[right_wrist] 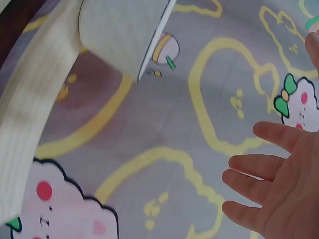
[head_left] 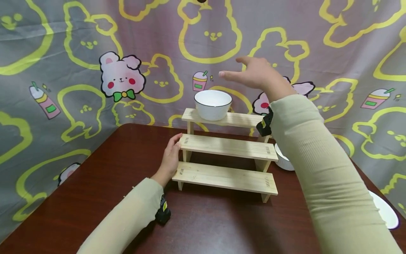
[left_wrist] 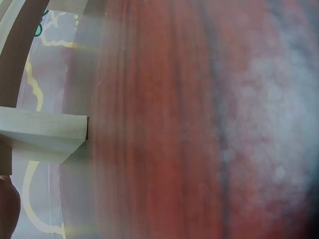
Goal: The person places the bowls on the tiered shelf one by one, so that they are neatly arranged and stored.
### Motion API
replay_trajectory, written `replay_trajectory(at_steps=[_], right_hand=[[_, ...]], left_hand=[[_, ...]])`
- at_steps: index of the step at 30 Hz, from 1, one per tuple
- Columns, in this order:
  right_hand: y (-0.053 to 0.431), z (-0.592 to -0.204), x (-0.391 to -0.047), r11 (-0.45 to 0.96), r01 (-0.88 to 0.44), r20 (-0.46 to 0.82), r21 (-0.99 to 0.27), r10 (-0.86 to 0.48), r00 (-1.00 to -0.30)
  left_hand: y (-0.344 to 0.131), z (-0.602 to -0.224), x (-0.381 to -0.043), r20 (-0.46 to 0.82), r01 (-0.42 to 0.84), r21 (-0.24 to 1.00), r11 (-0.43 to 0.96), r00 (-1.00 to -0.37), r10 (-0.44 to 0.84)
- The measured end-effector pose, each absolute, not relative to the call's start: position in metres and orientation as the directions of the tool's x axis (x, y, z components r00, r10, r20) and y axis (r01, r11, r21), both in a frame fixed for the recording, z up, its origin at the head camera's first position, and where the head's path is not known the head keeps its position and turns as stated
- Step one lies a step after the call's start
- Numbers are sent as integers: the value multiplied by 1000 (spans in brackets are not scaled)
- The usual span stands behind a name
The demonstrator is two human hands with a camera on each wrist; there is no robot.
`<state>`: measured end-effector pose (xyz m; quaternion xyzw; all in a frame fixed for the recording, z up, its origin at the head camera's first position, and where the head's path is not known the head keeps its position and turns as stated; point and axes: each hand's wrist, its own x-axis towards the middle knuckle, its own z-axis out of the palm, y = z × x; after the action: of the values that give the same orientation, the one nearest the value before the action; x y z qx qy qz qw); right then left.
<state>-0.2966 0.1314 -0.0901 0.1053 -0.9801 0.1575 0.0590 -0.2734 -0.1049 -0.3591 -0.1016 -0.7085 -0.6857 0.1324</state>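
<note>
A three-step wooden display stand (head_left: 222, 144) stands on the dark table, and a white bowl (head_left: 211, 109) with a dark rim sits at the left of its top step. My left hand (head_left: 170, 157) holds the left end of the middle step. In the left wrist view only one finger (left_wrist: 8, 209) shows at the lower left edge, close below a wooden part. Raised above the top step, to the right of the bowl, my right hand (head_left: 255, 72) holds nothing. The right wrist view shows its fingers spread and apart from the bowl (right_wrist: 122, 37).
Behind the stand's right side, another white bowl (head_left: 283, 160) is partly hidden by my right sleeve. A white dish (head_left: 385, 210) lies at the table's right edge. A patterned curtain (head_left: 158, 38) hangs behind the brown table (head_left: 104, 169).
</note>
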Motion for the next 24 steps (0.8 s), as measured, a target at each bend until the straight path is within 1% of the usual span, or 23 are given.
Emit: replay_trajectory(at_steps=[5, 10, 13, 19, 24], right_hand=[[152, -83, -289, 932, -207, 165, -297, -163, -973], [177, -79, -282, 941, -187, 172, -281, -142, -975], [193, -80, -279, 949, -178, 179, -262, -134, -975], [223, -86, -273, 963, -118, 166, -241, -78, -983], [242, -91, -270, 966, -88, 157, -242, -51, -986]], left_hand=[[-105, -366, -279, 339, 336, 940, 68, -940, -45], [-105, -366, -279, 330, 326, 943, 71, -943, -41], [-106, -364, -279, 330, 328, 943, 59, -944, -31], [-105, -363, -279, 323, 323, 946, 36, -946, -7], [-106, -364, -278, 321, 319, 946, 57, -947, -15]])
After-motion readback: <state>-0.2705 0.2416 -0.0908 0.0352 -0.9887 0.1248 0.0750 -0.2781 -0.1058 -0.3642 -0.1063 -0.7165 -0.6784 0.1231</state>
